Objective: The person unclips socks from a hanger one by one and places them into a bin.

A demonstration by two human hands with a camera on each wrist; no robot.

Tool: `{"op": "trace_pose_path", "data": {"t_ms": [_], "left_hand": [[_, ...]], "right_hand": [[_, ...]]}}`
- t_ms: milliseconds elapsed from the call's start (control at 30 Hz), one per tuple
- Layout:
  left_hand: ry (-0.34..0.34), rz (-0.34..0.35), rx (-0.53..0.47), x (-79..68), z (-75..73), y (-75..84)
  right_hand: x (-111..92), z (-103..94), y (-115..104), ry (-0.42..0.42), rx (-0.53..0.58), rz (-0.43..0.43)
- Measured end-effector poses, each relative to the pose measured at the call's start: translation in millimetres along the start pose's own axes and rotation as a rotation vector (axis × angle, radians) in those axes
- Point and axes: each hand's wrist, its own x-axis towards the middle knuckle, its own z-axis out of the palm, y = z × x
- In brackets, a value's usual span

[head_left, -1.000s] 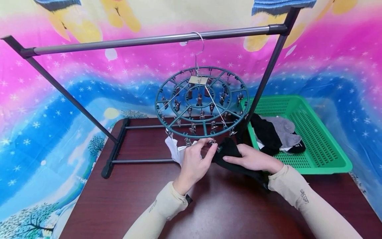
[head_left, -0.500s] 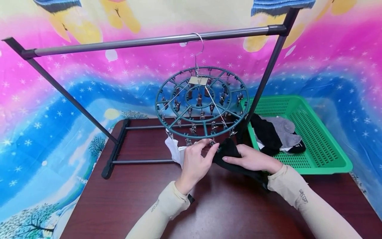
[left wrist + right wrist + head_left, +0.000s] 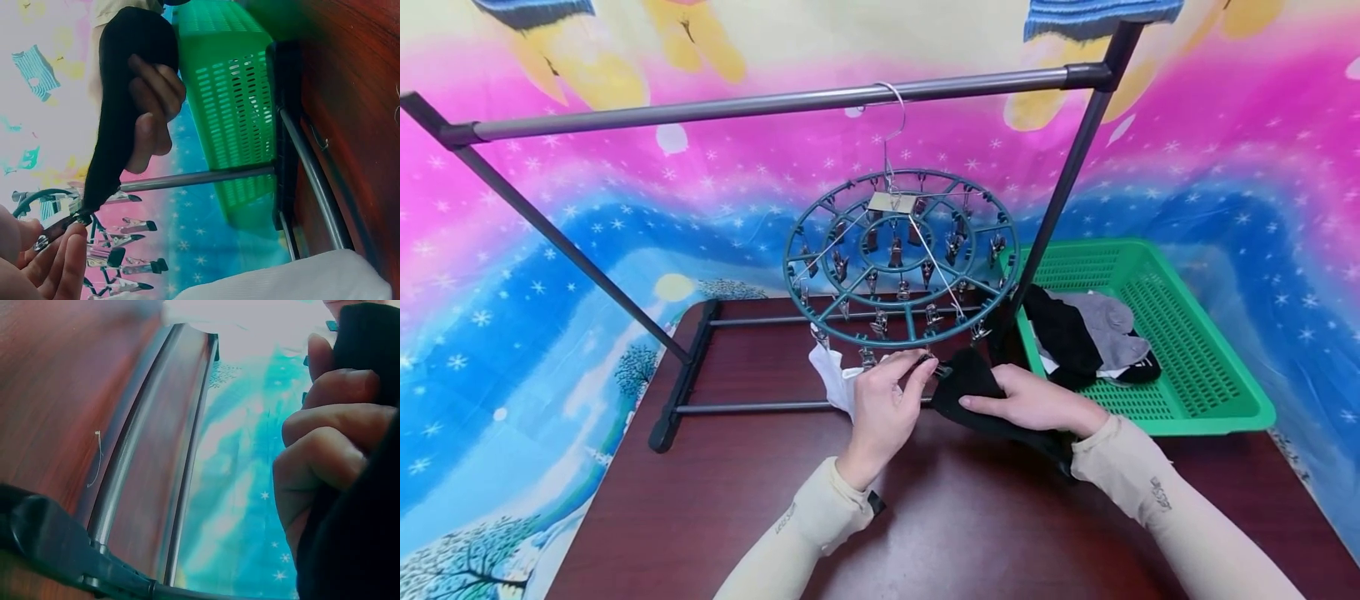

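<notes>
My left hand [image 3: 883, 408] pinches a metal clip [image 3: 56, 232] that hangs from the front of a round green sock hanger [image 3: 910, 323]. The clip's tip meets the narrow end of a black sock [image 3: 119, 112]; whether it bites the cloth I cannot tell. My right hand [image 3: 1037, 400] grips that sock, with the thumb on the near side and curled fingers [image 3: 340, 422] on the other. Partly behind my left hand, a white sock [image 3: 829, 375] hangs from another clip at the hanger's front left.
The hanger hooks over the top bar [image 3: 700, 111] of a dark metal rack on a brown table [image 3: 970, 517]. At the right, a green basket [image 3: 1247, 421] holds a grey sock [image 3: 1105, 321] and black ones. Several unused clips dangle from the rings.
The clip in my left fingertips has tilted towards the black sock's edge. My right hand keeps its hold almost unmoved. The head view has shifted slightly.
</notes>
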Motion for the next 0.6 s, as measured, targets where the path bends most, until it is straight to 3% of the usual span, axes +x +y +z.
{"op": "trace_pose_path", "data": {"t_ms": [267, 600], "left_hand": [[0.053, 0.016, 0.057, 1.7, -3.7, -1.5], [0.058, 0.038, 0.064, 3.0, -4.5, -2.3]], "right_hand": [[-13.6, -14.2, -0.1, -0.012, 0.042, 0.009], [-40.3, -55.6, 2.7, 0.093, -0.003, -0.014]]}}
